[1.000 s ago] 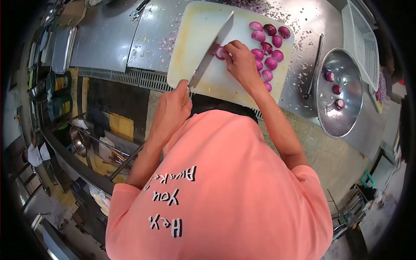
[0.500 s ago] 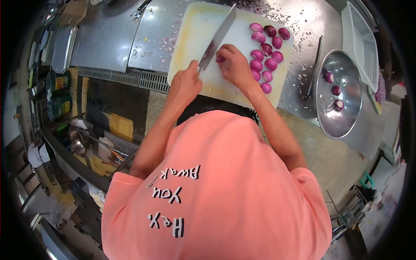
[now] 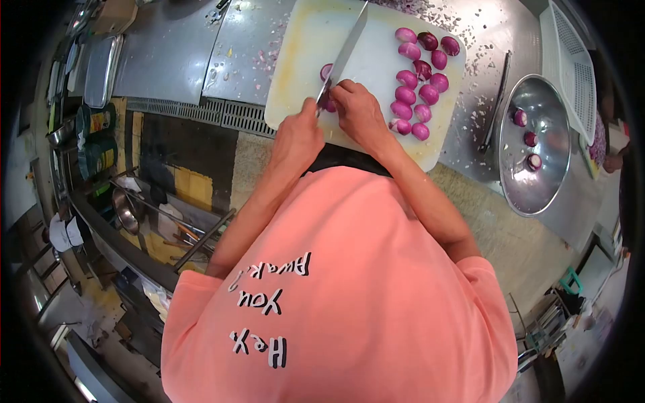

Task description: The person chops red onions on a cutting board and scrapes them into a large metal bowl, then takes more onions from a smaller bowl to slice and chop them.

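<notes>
My left hand point(image 3: 297, 134) is closed round the handle of a long kitchen knife point(image 3: 351, 46), its blade pointing up and away over the white cutting board point(image 3: 302, 40). Close against the blade's right side, my right hand point(image 3: 359, 114) has its fingers curled together; what they pinch is hidden. A purple onion piece point(image 3: 329, 105) shows by the blade near those fingertips. Another onion piece point(image 3: 326, 72), with a pale cut face, lies left of the blade. Several peeled red onions point(image 3: 406, 95) stand in rough rows on the board's right side.
Right of the board is a steel bowl point(image 3: 535, 191) holding 3 trimmed onions point(image 3: 534, 161). A dark rod-like tool point(image 3: 496, 101) lies between bowl and board. Beyond is a white perforated basket point(image 3: 568, 74). Onion scraps litter the steel counter point(image 3: 497, 33). A metal tray point(image 3: 103, 74) sits far left.
The onion that was in my right fingers is no longer plain to see there. Onion pieces now show left of the blade. My left hand and the knife have shifted slightly right.
</notes>
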The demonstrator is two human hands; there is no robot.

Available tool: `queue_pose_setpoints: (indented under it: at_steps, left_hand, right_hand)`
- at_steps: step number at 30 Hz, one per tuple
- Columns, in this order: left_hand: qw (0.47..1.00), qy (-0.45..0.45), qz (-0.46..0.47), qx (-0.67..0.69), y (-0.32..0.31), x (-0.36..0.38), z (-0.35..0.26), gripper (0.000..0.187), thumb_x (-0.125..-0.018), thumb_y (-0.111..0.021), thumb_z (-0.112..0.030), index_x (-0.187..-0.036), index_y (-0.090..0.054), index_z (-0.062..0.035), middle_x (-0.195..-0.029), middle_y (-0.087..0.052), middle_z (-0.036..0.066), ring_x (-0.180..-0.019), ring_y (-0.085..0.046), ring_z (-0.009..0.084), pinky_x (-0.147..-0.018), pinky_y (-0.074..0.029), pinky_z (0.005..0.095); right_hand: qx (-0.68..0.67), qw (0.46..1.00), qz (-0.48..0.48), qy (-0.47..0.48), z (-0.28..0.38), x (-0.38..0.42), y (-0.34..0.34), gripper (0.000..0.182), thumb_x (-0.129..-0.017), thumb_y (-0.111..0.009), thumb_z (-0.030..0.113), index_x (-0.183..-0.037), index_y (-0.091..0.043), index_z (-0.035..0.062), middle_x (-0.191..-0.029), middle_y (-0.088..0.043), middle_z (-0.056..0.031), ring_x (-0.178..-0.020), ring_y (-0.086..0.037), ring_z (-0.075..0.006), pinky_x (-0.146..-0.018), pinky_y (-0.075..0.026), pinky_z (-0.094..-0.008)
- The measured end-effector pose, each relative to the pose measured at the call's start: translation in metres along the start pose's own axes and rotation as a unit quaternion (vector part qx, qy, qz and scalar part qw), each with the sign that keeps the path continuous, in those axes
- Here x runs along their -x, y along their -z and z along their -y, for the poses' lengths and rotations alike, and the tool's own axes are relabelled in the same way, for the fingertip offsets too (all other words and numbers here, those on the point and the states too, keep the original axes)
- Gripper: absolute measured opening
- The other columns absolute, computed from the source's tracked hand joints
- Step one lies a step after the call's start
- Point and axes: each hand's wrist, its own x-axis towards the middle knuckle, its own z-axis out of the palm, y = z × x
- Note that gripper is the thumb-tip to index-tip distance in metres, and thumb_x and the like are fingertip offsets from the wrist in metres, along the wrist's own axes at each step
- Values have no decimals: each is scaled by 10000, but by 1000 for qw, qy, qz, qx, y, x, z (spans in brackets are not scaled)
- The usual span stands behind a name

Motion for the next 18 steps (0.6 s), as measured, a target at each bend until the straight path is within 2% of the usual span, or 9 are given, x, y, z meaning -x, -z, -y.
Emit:
queue_pose_setpoints:
  at_steps: [2, 3, 5, 9, 11, 14, 17, 18]
  left_hand:
    - [998, -55, -34, 13, -16, -20, 5, 275, -806, -589, -43, -1035, -443, -4, -713, -579, 227, -732, -585, 465, -639, -442, 503]
    - [998, -55, -34, 14, -8, -17, 1, 275, -806, -589, -43, -1035, -443, -4, -713, -579, 227, -732, -585, 465, -639, -442, 503]
    - [1000, -21, 0, 19, 16, -10, -12, 287, -804, -586, -34, -1048, -441, 4, -704, -580, 222, -728, -589, 464, -637, -437, 513]
    - [1000, -6, 10, -1, 1, 0, -4, 292, -804, -584, -28, -1060, -450, 14, -700, -576, 216, -725, -593, 458, -637, -437, 510]
    - [998, -48, -29, 13, -24, -21, 7, 312, -803, -582, -34, -1087, -460, 11, -721, -588, 225, -744, -603, 455, -657, -449, 510]
    - [1000, -19, 6, 13, 13, -17, -22, 298, -804, -584, -33, -1072, -457, 3, -735, -594, 241, -757, -605, 466, -664, -455, 518]
    - [999, -36, -15, 7, 11, 6, -15, 270, -808, -581, -34, -1043, -454, 5, -716, -578, 246, -734, -587, 477, -652, -442, 527]
    - [1000, 5, 1, -30, -6, -1, -7, 255, -811, -579, -41, -1028, -452, 2, -727, -589, 245, -750, -589, 481, -659, -448, 522]
  right_hand:
    - [-5, 1000, -6, -2, 3, 0, 2, 105, -773, -604, -35, -861, -604, 23, -889, -586, -130, -826, -575, -349, -719, -495, -441]
    - [-7, 1000, -13, -2, 4, 0, 3, 109, -770, -605, -37, -860, -604, 25, -886, -586, -129, -825, -577, -349, -716, -495, -440]
    - [-9, 1000, -19, 3, 0, 1, 1, 117, -765, -605, -42, -862, -605, 25, -885, -588, -127, -824, -579, -349, -715, -495, -439]
    - [-28, 999, -39, 1, -2, 5, -2, 129, -763, -605, -50, -866, -606, 26, -883, -597, -125, -826, -586, -348, -716, -499, -436]
    - [-32, 998, -45, 4, -1, 5, -2, 122, -766, -607, -49, -863, -604, 25, -879, -598, -126, -824, -587, -346, -718, -501, -436]
    - [-36, 997, -61, 14, -3, 9, 0, 118, -768, -614, -47, -864, -602, 22, -873, -599, -128, -823, -591, -343, -717, -503, -435]
    - [-50, 996, -72, 12, -5, 9, -4, 122, -765, -621, -49, -867, -601, 16, -872, -597, -131, -832, -596, -342, -713, -505, -435]
    - [-56, 996, -64, 5, -6, 12, -4, 125, -762, -623, -53, -867, -599, 11, -874, -597, -133, -839, -598, -343, -710, -506, -435]
